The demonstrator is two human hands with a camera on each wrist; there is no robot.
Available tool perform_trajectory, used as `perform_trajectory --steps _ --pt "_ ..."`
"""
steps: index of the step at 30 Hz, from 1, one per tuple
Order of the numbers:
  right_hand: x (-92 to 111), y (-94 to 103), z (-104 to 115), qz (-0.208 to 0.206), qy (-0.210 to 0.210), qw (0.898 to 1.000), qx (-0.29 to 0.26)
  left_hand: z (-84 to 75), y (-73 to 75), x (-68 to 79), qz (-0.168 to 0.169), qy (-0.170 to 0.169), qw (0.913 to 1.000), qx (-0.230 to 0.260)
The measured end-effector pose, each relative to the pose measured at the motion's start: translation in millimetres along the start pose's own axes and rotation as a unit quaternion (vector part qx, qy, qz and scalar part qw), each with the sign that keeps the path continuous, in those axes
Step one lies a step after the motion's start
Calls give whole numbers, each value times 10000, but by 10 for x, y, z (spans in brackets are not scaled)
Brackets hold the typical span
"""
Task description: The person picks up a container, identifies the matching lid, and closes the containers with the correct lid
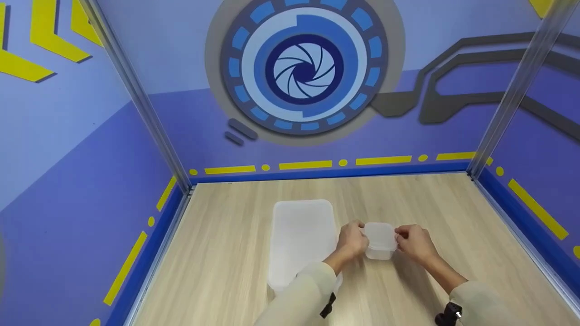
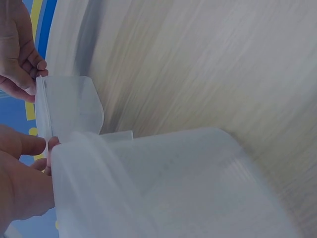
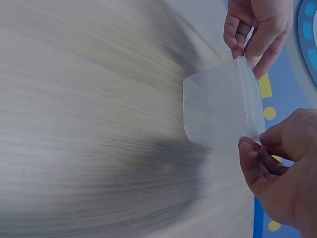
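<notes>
A small frosted plastic container (image 1: 379,254) with a pale lid (image 1: 379,235) sits upright on the wooden table, between the two hands. My left hand (image 1: 352,239) pinches the left side of its rim between thumb and fingers. On the opposite side my right hand (image 1: 416,244) pinches the rim in the same way, with thumb and fingertips at the lid's edge (image 3: 252,99). The lid lies over the top of the container, seen side-on in both wrist views. Left of the hands, a large frosted lidded container (image 1: 302,240) stands lengthwise, partly hidden by the left forearm.
The large container's wall (image 2: 188,173) fills the near part of the left wrist view, close beside the left hand. Printed blue panels (image 1: 308,158) close off the back and sides of the wooden table (image 1: 217,253), with metal posts (image 1: 140,104) at the corners.
</notes>
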State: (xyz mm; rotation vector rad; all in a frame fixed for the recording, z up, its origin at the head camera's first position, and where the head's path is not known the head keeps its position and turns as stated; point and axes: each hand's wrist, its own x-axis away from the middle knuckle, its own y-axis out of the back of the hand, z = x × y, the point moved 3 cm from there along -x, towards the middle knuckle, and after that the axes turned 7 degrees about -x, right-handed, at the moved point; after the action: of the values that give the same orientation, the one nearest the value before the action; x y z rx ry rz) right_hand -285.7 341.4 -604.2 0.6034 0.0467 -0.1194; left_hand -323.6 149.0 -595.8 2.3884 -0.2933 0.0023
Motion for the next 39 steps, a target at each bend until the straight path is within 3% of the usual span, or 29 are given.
perform_trajectory --steps 8,14,25,32,35,39 --pt "11 10 10 -47 134 9998 152 -24 2 12 24 -166 9998 -121" --pt "33 33 -15 -72 77 9999 82 -55 -31 -9 28 -351 9982 -488" --pt "26 67 -14 159 -13 9999 50 -94 -19 35 230 -270 9940 -1034" --pt "18 174 237 828 168 9947 592 -141 82 46 241 -721 9847 -1570" --pt "13 223 325 1128 169 9910 701 -225 173 101 528 -772 9796 -1778" --pt "15 271 457 1433 255 9861 806 -325 354 169 908 -1064 9659 -2179"
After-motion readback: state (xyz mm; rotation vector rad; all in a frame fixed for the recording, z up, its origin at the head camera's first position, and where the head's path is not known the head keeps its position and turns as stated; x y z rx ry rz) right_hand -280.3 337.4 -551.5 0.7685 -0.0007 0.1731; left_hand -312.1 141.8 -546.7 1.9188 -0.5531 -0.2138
